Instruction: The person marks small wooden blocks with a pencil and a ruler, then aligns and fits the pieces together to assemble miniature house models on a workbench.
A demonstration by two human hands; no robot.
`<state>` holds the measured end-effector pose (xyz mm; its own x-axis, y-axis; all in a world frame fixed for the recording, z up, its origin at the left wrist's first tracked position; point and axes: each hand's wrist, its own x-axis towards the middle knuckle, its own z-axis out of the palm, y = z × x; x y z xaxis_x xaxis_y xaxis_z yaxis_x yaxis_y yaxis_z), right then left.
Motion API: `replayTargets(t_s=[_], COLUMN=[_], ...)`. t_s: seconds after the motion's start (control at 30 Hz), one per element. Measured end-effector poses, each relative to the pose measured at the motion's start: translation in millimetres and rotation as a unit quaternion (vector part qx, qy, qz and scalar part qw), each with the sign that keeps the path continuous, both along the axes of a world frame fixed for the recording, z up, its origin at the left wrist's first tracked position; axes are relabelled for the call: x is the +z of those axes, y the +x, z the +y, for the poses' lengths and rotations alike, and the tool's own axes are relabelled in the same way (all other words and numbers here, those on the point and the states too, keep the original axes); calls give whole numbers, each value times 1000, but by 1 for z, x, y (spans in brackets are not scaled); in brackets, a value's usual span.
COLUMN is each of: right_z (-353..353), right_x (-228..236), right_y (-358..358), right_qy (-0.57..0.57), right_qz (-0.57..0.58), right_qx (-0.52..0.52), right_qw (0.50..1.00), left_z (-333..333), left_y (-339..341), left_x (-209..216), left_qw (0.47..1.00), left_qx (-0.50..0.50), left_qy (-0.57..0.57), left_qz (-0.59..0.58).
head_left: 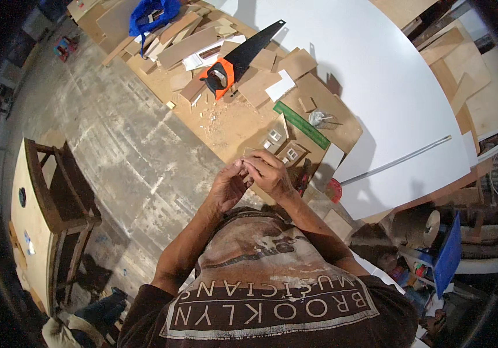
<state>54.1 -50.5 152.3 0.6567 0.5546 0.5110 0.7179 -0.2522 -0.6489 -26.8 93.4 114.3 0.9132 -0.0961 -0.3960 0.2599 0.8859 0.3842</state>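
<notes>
My left hand (227, 187) and my right hand (269, 174) meet in front of my chest, at the near edge of the workbench. Fingertips of both are pinched together; whatever sits between them is too small or hidden to name. Just beyond the right hand stand small model house walls (274, 137) of thin board with white window frames. A second windowed piece (291, 154) is closer to my right wrist. Behind them lies a long green strip (301, 124). Beside my right forearm is a dark tool with red parts (303, 178), its kind unclear.
A handsaw with an orange handle (219, 79) rests on wood offcuts (186, 49). A blue bag (151, 16) lies at the far left. Across the white sheet (388, 104) runs a thin metal rod (400, 159). A wooden cabinet (43, 226) stands on the concrete floor (127, 156).
</notes>
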Motion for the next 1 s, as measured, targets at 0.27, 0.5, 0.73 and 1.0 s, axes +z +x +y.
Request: replayTargets(t_s=[0.27, 0.5, 0.73, 1.0], right_z=[6, -7, -7, 11], right_x=[-23, -86, -149, -159], right_y=[-14, -1, 31, 49], right_qy=[-58, -4, -34, -203], right_qz=[-36, 323, 463, 405], right_qx=[-87, -300, -280, -353], right_qw=[994, 898, 840, 819], left_z=[3, 37, 62, 67], left_y=[5, 29, 59, 68], left_x=[-15, -41, -114, -128], left_qw=[995, 911, 736, 767], left_qx=[-34, -175, -197, -232], left_qy=[-36, 368, 633, 576], left_qz=[85, 66, -139, -163])
